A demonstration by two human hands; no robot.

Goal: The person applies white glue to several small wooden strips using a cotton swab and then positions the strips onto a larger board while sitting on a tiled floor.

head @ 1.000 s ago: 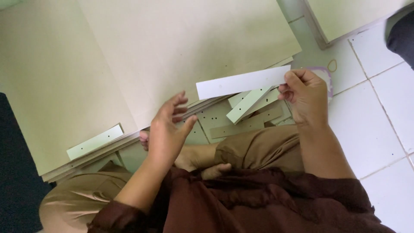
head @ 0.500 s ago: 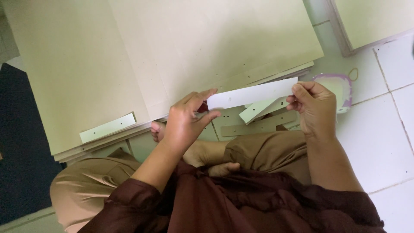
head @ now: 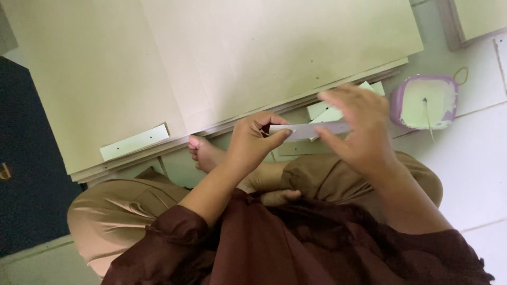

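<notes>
I sit cross-legged on the floor and hold a long white strip level in front of me. My left hand pinches its left end between thumb and fingers. My right hand lies over the strip's right part with fingers spread, covering that end. Under the hands lie several pale green flat pieces with small holes. A bare foot shows just left of my left hand.
Large pale boards are stacked ahead of me. A short green strip lies at their near edge. A purple square tub with pale contents and a stick stands on white floor tiles at right. A dark mat lies at left.
My left hand rose and took the strip's left end. My right hand slid inward over the strip, its fingers now spread. The view moved closer to the hands.
</notes>
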